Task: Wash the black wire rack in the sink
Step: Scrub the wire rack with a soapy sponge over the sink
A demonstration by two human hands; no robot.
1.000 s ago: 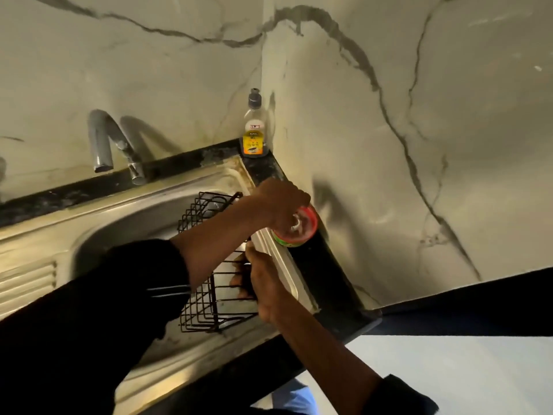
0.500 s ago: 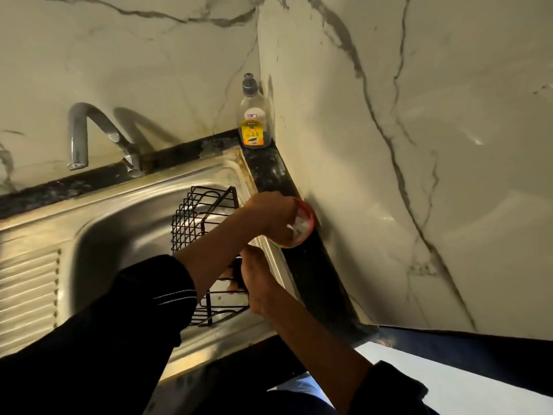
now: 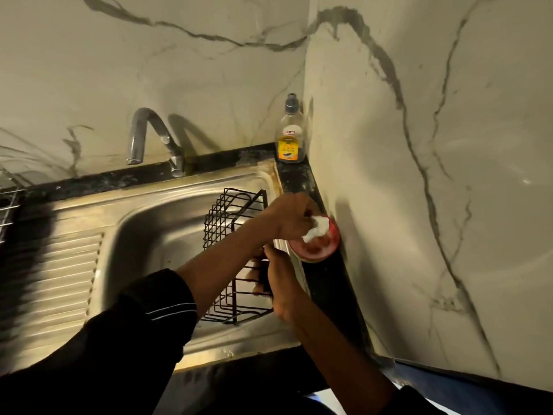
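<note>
Barely begun: right hand (image 3: 276,284) grips rack (image 3: 236,232) in sink (image 3: 155,235), left hand (image 3: 293,218) pinches white soapy wad (image 3: 316,228) at red tub (image 3: 318,248); scrubbing, rinsing outstanding.

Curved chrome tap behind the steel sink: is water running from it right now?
No, the curved chrome tap shows no stream at its spout, and nothing falls into the steel sink below it.

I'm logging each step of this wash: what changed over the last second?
The left hand has drawn back off the red round tub, now pinching a white foamy wad above its uncovered top. Unchanged: the right hand grips the black wire rack standing in the sink; the bottle stays in the corner.
</note>
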